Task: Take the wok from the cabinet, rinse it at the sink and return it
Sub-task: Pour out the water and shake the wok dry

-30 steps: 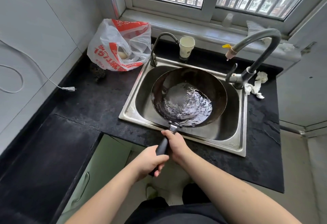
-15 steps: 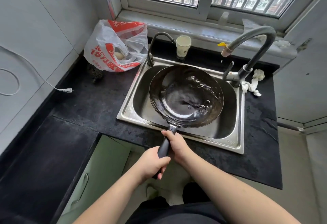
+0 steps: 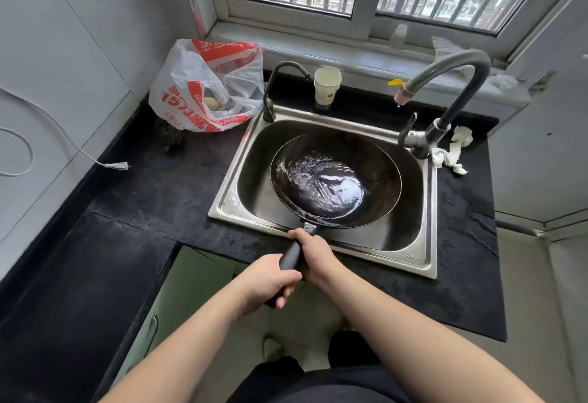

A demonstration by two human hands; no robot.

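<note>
A dark round wok [image 3: 378, 167] hangs over the steel sink [image 3: 426, 243], with rippling water pooled in its bottom. Its black handle points toward me. My right hand [image 3: 313, 251] grips the handle close to the pan. My left hand [image 3: 265, 281] holds the handle's near end. The tall grey faucet [image 3: 451, 71] arches over the sink's right rear corner, and no water runs from its spout.
A red-and-white plastic bag [image 3: 206, 84] lies on the black counter [image 3: 152, 192] left of the sink. A paper cup [image 3: 327, 86] and a small second tap [image 3: 280, 84] stand behind it. Crumpled tissue [image 3: 453, 151] lies by the faucet base. A white plug [image 3: 117, 166] rests at the left.
The water in the wok has swirled from the right side toward the left and centre as the pan is tilted. Both hands stay on the handle.
</note>
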